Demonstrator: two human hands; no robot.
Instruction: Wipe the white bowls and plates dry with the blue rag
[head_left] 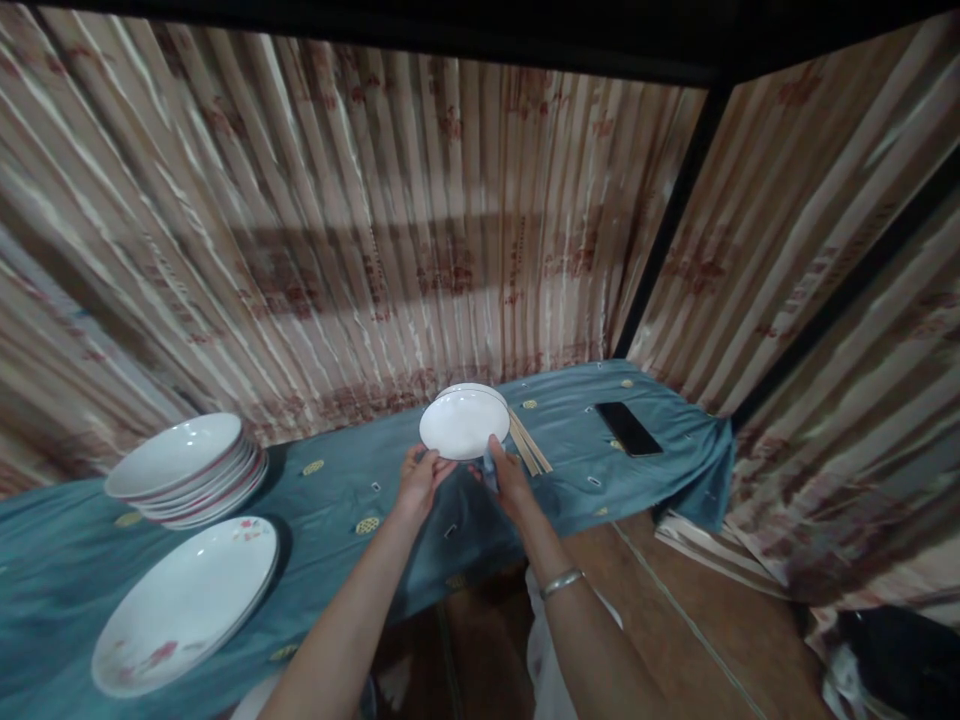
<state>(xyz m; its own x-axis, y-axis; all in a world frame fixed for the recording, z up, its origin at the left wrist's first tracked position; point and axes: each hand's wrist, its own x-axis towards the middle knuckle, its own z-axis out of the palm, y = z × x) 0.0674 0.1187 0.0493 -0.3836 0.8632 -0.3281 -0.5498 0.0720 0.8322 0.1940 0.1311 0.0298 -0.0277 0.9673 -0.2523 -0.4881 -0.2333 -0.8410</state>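
Both hands (465, 478) grip white bowl (463, 424), contents unseen.

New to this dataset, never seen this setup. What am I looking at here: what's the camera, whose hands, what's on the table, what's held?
There is one picture, from a camera worn on a person's head, looking forward and down; no robot. Both bare hands hold a small round white plate above a table covered in blue-green cloth: the left hand at its near edge, the right hand also pressing a small bluish cloth against it. On the table lie a stack of white plates, a large white floral plate, pale wooden chopsticks and a black phone.
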